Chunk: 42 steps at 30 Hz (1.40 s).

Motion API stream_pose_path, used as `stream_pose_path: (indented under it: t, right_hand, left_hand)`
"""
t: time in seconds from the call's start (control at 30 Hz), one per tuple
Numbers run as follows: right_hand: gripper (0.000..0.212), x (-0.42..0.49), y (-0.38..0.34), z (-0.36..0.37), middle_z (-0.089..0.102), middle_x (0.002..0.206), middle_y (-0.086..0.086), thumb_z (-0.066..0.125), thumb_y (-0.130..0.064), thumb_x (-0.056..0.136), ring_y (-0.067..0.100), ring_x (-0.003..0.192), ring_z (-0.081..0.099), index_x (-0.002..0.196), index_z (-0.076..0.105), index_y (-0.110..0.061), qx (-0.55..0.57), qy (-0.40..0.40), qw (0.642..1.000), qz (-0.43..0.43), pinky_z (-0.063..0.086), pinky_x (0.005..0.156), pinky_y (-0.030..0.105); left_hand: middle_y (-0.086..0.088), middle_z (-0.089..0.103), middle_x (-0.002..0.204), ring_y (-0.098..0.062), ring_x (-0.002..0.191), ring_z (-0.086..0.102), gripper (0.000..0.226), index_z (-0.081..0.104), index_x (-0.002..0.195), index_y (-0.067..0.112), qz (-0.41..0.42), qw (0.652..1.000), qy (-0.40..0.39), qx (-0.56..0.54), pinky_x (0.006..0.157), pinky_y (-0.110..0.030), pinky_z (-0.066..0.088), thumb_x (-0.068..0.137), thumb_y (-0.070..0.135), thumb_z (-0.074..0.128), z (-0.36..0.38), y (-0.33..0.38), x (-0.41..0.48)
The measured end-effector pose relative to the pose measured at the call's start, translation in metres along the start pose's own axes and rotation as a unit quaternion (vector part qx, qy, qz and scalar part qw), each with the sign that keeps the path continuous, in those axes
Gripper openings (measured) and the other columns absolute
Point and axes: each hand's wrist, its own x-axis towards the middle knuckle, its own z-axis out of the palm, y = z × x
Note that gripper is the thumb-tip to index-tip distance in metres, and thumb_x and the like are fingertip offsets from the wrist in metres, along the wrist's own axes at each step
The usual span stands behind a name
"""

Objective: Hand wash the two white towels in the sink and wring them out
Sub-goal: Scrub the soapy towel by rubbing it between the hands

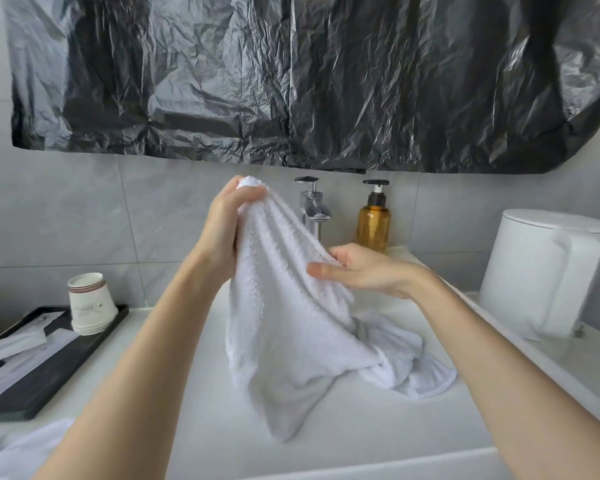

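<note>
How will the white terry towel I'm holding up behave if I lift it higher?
Likely floppy: the white terry towel hangs in loose folds from the left hand. Probably light, as its pile looks fluffy, not soaked. Unlikely to slip from that bunched grip.

— Where is the sink (343, 441) open?
— At six o'clock, bare floor. The hanging towel (284, 323) fills the middle; a second towel (413, 365) lies at four.
— And the rim?
— The faucet (313, 206) and soap bottle (373, 220) at twelve (close together), paper cups (90, 304) at nine.
</note>
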Motion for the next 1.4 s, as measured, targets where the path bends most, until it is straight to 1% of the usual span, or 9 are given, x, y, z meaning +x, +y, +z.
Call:
stream_pose_path:
  t: [0.13, 0.27, 0.37, 0.6, 0.7, 0.83, 1.13, 1.23, 1.4]
  right_hand:
    - [0.062, -0.005, 0.010, 0.006, 0.065, 0.121, -0.009, 0.060, -0.068, 0.074, 0.011, 0.113, 0.060, 0.119, 0.059, -0.026, -0.094, -0.119, 0.985, 0.087, 0.044, 0.105, 0.032]
    - [0.026, -0.004, 0.016, -0.005, 0.057, 0.083, -0.016, 0.056, -0.059, 0.084, 0.006, 0.078, 0.055, 0.086, 0.056, -0.033, -0.112, -0.042, 0.991, 0.067, 0.040, 0.070, 0.018]
    - [0.076, -0.005, 0.017, -0.023, 0.048, 0.079, 0.003, 0.058, -0.078, 0.070, 0.018, 0.074, 0.046, 0.089, 0.062, -0.004, -0.007, 0.136, 0.991, -0.007, 0.035, 0.069, 0.031]
    - [0.080, -0.007, 0.003, -0.021, 0.048, 0.086, 0.007, 0.063, -0.066, 0.076, 0.021, 0.078, 0.043, 0.093, 0.055, 0.011, 0.108, 0.184, 0.974, -0.075, 0.031, 0.071, 0.036]
    - [0.057, -0.009, -0.001, -0.021, 0.047, 0.084, 0.004, 0.057, -0.056, 0.087, 0.019, 0.078, 0.041, 0.084, 0.055, 0.001, 0.128, 0.166, 0.976, -0.060, 0.032, 0.073, 0.034]
    - [0.027, -0.012, -0.001, -0.029, 0.066, 0.072, -0.004, 0.052, -0.028, 0.100, 0.008, 0.069, 0.061, 0.085, 0.065, -0.011, 0.213, 0.174, 0.960, -0.047, 0.048, 0.067, 0.020]
    - [0.053, -0.015, 0.007, -0.031, 0.039, 0.060, -0.001, 0.053, -0.068, 0.083, 0.009, 0.052, 0.038, 0.071, 0.052, -0.017, -0.018, 0.132, 0.990, 0.049, 0.027, 0.051, 0.020]
    - [0.075, -0.015, 0.013, -0.023, 0.045, 0.067, 0.003, 0.043, -0.092, 0.059, 0.015, 0.063, 0.043, 0.072, 0.051, -0.018, -0.053, 0.005, 0.991, 0.123, 0.034, 0.065, 0.026]
    - [0.057, -0.009, 0.025, -0.023, 0.069, 0.097, -0.009, 0.065, -0.064, 0.077, 0.010, 0.092, 0.062, 0.097, 0.066, -0.010, -0.008, -0.017, 0.997, 0.074, 0.046, 0.095, 0.027]
  left_hand:
    - [0.001, 0.046, 0.068, -0.018, 0.069, 0.044, 0.015, 0.048, 0.064, 0.023, -0.005, 0.998, 0.062, -0.013, 0.067, -0.034, 0.037, 0.071, 0.026, 0.061, -0.008, 0.000, 0.002]
    - [0.000, 0.036, 0.067, -0.018, 0.064, 0.035, 0.018, 0.042, 0.063, 0.021, 0.001, 0.984, 0.179, -0.008, 0.063, -0.032, 0.030, 0.066, 0.024, 0.059, -0.019, -0.011, 0.010]
    - [0.002, 0.029, 0.062, -0.016, 0.055, 0.026, 0.017, 0.042, 0.068, 0.019, 0.017, 0.957, 0.246, 0.153, 0.047, -0.026, 0.019, 0.078, 0.016, 0.055, -0.026, -0.027, 0.018]
    - [-0.008, 0.054, 0.116, -0.026, 0.105, 0.053, 0.043, 0.049, 0.121, 0.010, -0.100, 0.804, -0.043, 0.585, 0.076, -0.030, 0.041, 0.094, 0.042, 0.059, -0.013, -0.057, 0.017]
    - [0.013, 0.030, 0.151, -0.010, 0.141, 0.029, 0.058, 0.031, 0.148, 0.032, -0.118, 0.852, -0.236, 0.452, 0.110, -0.027, 0.026, 0.096, 0.048, 0.053, 0.013, -0.052, -0.001]
    - [0.019, 0.050, 0.143, -0.001, 0.132, 0.045, 0.042, 0.044, 0.143, 0.033, -0.140, 0.890, -0.372, 0.224, 0.114, -0.032, 0.028, 0.103, 0.043, 0.033, 0.021, -0.052, -0.010]
    - [-0.001, 0.074, 0.080, -0.015, 0.076, 0.071, 0.031, 0.068, 0.095, 0.012, -0.130, 0.991, -0.041, 0.003, 0.073, -0.030, 0.052, 0.092, 0.042, 0.058, 0.002, -0.029, -0.002]
    - [0.001, 0.069, 0.070, -0.015, 0.065, 0.068, 0.037, 0.066, 0.079, 0.014, -0.088, 0.994, 0.005, -0.072, 0.064, -0.025, 0.055, 0.094, 0.045, 0.054, -0.011, -0.020, -0.001]
    - [0.002, 0.071, 0.068, -0.013, 0.067, 0.071, 0.048, 0.070, 0.076, 0.017, -0.039, 0.988, 0.072, -0.128, 0.061, -0.024, 0.056, 0.097, 0.052, 0.046, -0.034, -0.013, 0.002]
